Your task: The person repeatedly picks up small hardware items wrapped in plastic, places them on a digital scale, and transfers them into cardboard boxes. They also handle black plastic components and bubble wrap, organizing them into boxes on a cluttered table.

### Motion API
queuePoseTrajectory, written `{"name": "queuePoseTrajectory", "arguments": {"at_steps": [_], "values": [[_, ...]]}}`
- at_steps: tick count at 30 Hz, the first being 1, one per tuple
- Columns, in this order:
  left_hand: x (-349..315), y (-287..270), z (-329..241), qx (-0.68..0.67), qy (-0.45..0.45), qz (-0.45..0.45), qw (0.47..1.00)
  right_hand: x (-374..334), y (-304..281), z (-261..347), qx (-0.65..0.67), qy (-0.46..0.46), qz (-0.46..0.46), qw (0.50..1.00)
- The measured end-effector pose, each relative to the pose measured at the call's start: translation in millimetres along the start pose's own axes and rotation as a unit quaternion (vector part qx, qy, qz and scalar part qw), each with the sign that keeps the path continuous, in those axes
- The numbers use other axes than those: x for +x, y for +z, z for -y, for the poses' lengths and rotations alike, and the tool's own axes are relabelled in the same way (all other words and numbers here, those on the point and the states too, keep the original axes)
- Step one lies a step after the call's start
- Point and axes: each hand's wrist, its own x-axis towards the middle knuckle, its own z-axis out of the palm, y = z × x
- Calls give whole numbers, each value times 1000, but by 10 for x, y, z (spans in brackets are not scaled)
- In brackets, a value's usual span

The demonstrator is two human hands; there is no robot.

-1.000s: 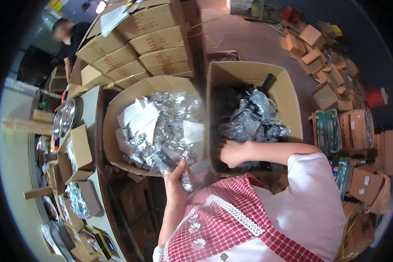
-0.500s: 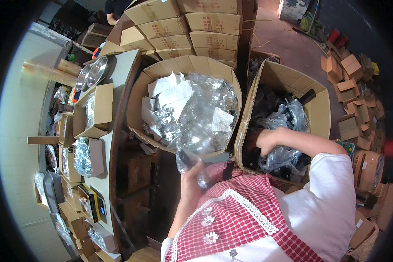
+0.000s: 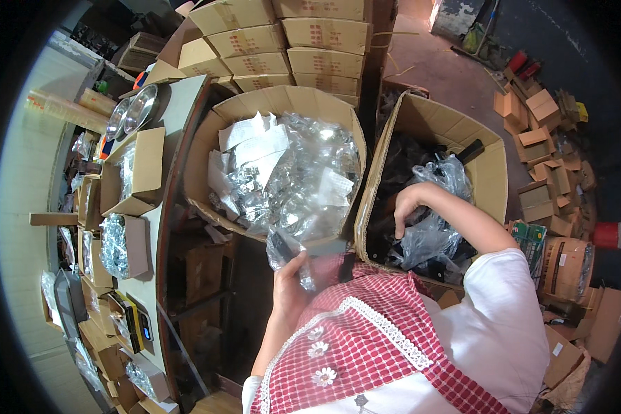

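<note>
My left hand (image 3: 291,284), closed, grips a clear plastic bag (image 3: 278,250) with something dark inside. It is held at the near rim of a round-sided carton (image 3: 207,134) full of small clear bags of shiny metal parts (image 3: 317,152) and white printed papers (image 3: 263,148). On the right, my right hand (image 3: 412,201) reaches into a deep carton (image 3: 490,162). Its fingers point down and curl by the carton's left wall, beside crumpled clear plastic bags (image 3: 428,238) and dark pieces. What the fingertips hold, if anything, cannot be made out.
Stacked cardboard boxes (image 3: 324,34) stand behind the cartons. A table (image 3: 176,114) at left carries metal bowls (image 3: 141,109), an open box (image 3: 145,162), a box of bagged parts (image 3: 114,245) and a small scale (image 3: 146,330). Small empty boxes (image 3: 541,152) lie heaped at right.
My right hand has come up a little in the right carton, so more of its fingers shows. My left hand keeps the bag at the other carton's rim. The whole view has shifted slightly.
</note>
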Motion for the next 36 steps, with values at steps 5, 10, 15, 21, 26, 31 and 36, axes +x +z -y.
{"name": "queuePoseTrajectory", "arguments": {"at_steps": [5, 10, 15, 21, 26, 31, 36], "values": [[29, -34, 1, 11, 20, -18, 1000, -114, 74, -162, -57, -114, -231, 965], [-32, 202, -39, 42, 73, -18, 996, -629, 96, -325, 519, -346, -437, 648], [-142, 545, -214, 131, 70, 125, 981, -1286, 383, 228, 605, -406, -360, 582], [-106, 747, -52, 265, 81, 224, 934, -1052, 977, 1300, 663, -418, -178, 595], [-191, 494, -60, 135, -103, 115, 979, -981, 1087, 1419, 659, -561, 3, 501], [-199, 381, -4, 72, 13, 188, 979, -1173, 1024, 1394, 453, -583, -133, 661], [-41, 307, -5, -14, 53, 257, 965, -1380, 744, 820, 364, -568, -256, 692]]}}
